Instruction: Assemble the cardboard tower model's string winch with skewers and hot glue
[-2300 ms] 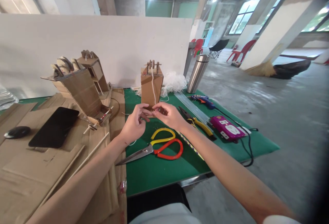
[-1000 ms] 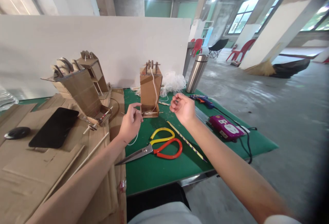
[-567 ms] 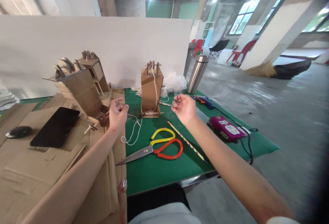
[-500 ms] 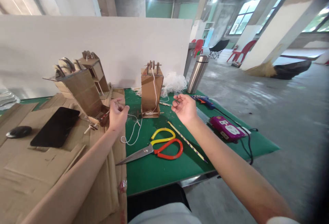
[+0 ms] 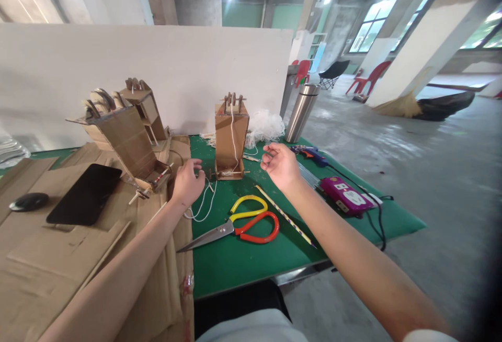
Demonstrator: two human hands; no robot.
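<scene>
My left hand (image 5: 190, 181) hovers over the cardboard's edge, thumb and fingers apart, holding nothing I can see. Just right of it stands a cardboard tower (image 5: 228, 138) with small discs on a top axle and a stick through its base. A white string (image 5: 234, 133) runs down its front. More white cord (image 5: 204, 215) lies looped on the green table below my left hand. My right hand (image 5: 281, 165) is raised right of the tower, fingers loosely curled with nothing visible in them. Scissors (image 5: 231, 227) with yellow and red handles and a striped pencil (image 5: 286, 216) lie in front.
A similar cardboard model (image 5: 125, 140) leans at left, another (image 5: 143, 101) behind it. A black tablet (image 5: 84, 194) and mouse (image 5: 29, 201) rest on cardboard sheets (image 5: 39, 258). At right are a steel flask (image 5: 303, 113), a glue gun (image 5: 311, 154) and a purple power strip (image 5: 347, 195).
My left hand has moved right, away from the left cardboard model and closer to the middle tower. My right hand has barely shifted.
</scene>
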